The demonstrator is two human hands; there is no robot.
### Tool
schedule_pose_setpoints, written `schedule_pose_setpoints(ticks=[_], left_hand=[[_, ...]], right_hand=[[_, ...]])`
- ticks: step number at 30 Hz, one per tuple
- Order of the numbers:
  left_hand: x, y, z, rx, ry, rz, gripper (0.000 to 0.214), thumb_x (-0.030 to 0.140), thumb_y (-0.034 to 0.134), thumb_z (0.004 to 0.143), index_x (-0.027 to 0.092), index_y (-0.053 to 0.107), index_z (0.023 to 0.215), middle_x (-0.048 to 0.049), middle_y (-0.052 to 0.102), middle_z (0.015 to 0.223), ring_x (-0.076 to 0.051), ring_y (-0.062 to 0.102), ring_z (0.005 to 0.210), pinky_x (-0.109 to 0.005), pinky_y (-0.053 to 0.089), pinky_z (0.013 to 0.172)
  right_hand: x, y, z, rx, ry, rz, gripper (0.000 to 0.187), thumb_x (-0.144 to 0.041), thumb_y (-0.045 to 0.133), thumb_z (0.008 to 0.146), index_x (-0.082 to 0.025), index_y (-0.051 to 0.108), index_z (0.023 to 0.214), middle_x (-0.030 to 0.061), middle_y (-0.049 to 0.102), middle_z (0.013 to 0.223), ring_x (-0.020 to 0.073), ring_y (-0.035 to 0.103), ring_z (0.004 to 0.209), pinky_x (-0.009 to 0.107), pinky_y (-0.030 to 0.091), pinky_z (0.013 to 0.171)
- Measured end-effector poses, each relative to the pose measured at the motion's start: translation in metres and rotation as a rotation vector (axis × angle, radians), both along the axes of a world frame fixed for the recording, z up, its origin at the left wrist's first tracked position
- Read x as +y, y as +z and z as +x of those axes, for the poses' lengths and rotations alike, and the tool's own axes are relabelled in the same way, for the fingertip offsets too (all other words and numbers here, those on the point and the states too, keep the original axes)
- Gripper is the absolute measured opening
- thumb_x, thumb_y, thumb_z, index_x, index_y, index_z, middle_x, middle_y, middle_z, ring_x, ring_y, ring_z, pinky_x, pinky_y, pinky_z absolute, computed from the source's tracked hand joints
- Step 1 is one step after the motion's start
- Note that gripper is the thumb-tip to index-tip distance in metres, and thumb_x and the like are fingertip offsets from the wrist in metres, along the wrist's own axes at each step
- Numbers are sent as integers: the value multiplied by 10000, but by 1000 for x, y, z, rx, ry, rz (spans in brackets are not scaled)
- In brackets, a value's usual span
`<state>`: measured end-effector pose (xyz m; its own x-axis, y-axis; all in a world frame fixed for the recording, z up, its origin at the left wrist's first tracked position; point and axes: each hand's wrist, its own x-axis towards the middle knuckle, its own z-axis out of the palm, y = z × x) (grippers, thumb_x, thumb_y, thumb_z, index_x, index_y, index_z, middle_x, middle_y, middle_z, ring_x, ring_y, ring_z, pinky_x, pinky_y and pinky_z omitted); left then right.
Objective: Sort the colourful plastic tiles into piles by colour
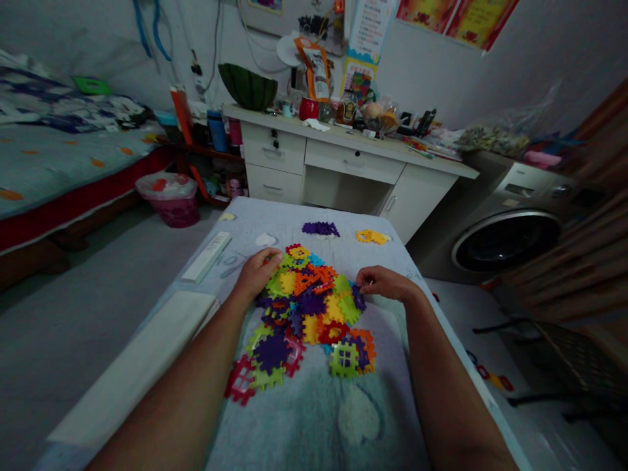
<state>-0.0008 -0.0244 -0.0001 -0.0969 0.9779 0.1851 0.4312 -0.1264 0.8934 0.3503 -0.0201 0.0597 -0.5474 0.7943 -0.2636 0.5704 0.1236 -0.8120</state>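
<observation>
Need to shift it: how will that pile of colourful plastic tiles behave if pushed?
The pile of tiles would probably scatter, not slide together: pieces lie loose, overlapping. They look flat and thin, so unlikely to roll. The cloth may snag notched edges.

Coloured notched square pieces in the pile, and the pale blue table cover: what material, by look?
Pile of coloured notched square pieces: likely moulded hard plastic, smooth-looking; saturated uniform colours, crisp window cut-outs and toothed edges. Gloss is hard to judge in this dim light. Pale blue table cover: looks like fabric, matt; soft surface, printed pale shapes, no glare. Fibre cannot be told.
</observation>
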Motion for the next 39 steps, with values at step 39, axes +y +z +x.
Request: schedule_pose_setpoints(ticks=[39], left_hand=[[2,-4,1,97,12,25,422,564,454,869,240,688,1006,-36,722,1069,-237,648,1036,-352,466,942]], right_hand=[[114,-24,-132,303,-525,62,226,-60,618,738,-161,659,935,5,664,821,115,614,712,258,530,704]])
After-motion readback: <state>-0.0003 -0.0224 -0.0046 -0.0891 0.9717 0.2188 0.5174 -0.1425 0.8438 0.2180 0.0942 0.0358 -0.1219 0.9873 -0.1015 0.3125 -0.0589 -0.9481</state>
